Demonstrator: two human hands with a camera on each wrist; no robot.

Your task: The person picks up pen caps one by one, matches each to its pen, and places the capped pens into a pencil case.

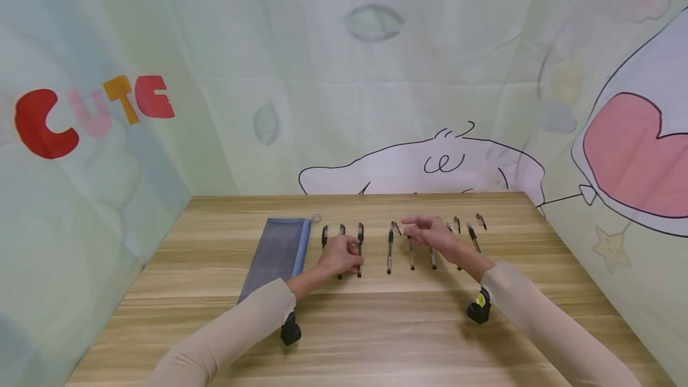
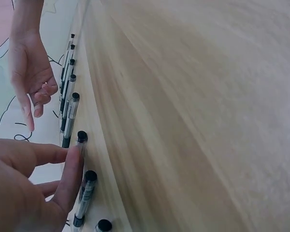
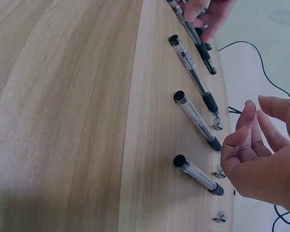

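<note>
Head view: eight pens (image 1: 390, 249) in a row toward the counter's (image 1: 376, 327) far edge, three capped at left, five uncapped; at least three loose caps (image 1: 457, 224) just behind, one blue-grey zip pouch (image 1: 273, 255) on the left-edge side. Pens: clear barrels, black grips, black end plugs. My left hand (image 1: 338, 255) has thumb and fingers at the third pen from left (image 1: 361, 233); can't tell if pinched. My right hand (image 1: 432, 236) hovers over the uncapped ones, fingers loosely bent, holding nothing. Room: broad stretch between my sleeves (image 1: 231, 327), narrow strip along the far edge.
</note>
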